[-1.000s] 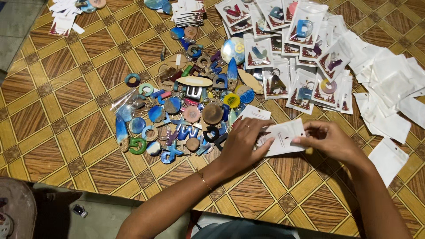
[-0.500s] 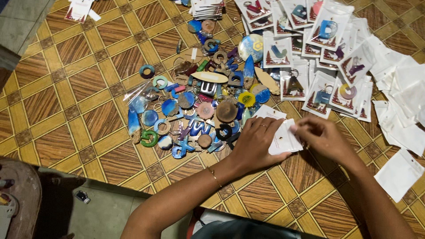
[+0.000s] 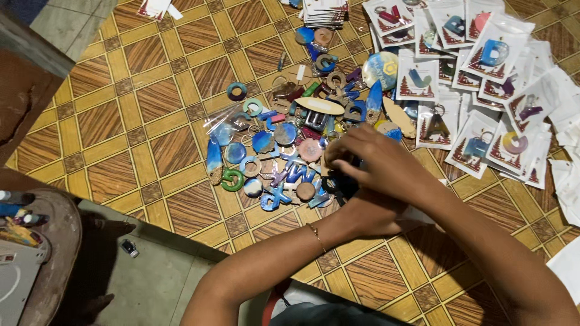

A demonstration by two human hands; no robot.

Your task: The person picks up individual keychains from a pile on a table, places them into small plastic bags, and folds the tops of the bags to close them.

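A heap of small resin keychain pieces [image 3: 284, 157], letters, rings and discs in blue, brown and green, lies on a wood-patterned mat [image 3: 151, 139]. My right hand [image 3: 374, 163] reaches across over the heap's right side, its fingertips pinched together down among the dark pieces. My left hand [image 3: 362, 214] lies underneath it, mostly covered by my right forearm; a thin bracelet [image 3: 315, 235] shows on its wrist. A sliver of a white packet [image 3: 420, 212] shows beside the left hand. Whether that hand grips it is hidden.
Clear packets with a keychain in each [image 3: 495, 54] spread over the upper right. Blank white packets [image 3: 568, 181] lie at the right edge. A stack of cards [image 3: 326, 12] sits at the top. A round wooden stand [image 3: 54, 241] with markers is at lower left.
My right hand has left the white packet and moved left over my left hand into the heap. The view has shifted, so everything sits further right and lower.
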